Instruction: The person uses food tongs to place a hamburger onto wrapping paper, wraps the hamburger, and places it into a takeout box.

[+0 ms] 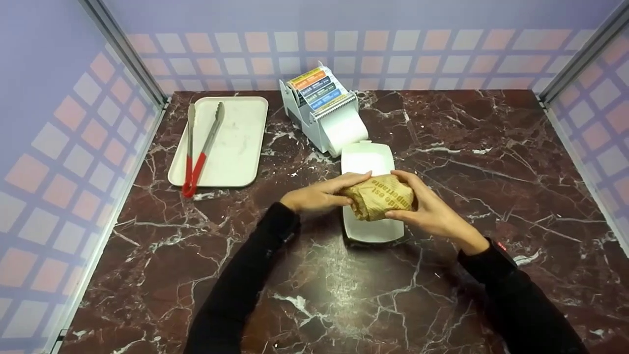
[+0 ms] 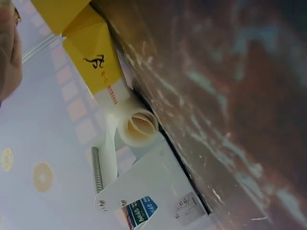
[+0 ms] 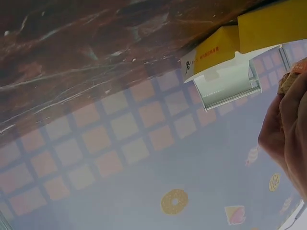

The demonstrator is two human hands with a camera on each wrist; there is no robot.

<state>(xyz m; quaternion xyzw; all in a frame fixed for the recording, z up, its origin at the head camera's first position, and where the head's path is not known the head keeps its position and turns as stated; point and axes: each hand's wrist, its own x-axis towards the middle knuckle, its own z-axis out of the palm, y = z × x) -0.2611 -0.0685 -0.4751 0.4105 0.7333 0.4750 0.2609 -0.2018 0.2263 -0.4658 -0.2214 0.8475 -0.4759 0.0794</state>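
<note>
Both hands hold a rounded bundle wrapped in tan printed paper [image 1: 381, 196], much like a wrapped burger; its contents are hidden. At its left end, the left hand [image 1: 319, 192] grips it between thumb and fingers. The right hand [image 1: 435, 214] curls round the opposite end, and the right wrist view shows part of the paper beside those fingers [image 3: 288, 120]. Beneath the bundle lies an opened folding food box [image 1: 366, 233], white inside, its far half [image 1: 366, 157] spread flat. The left wrist view shows the box's yellow outside [image 2: 91, 60] with a dark printed figure.
Behind the box stands a label dispenser [image 1: 319, 108] with a white roll [image 1: 346, 130] and a serrated edge. To the left, red-handled metal tongs [image 1: 197, 172] lie across a cream tray [image 1: 241, 147]. Patterned walls enclose the dark marbled tabletop [image 1: 314, 305] at the back and sides.
</note>
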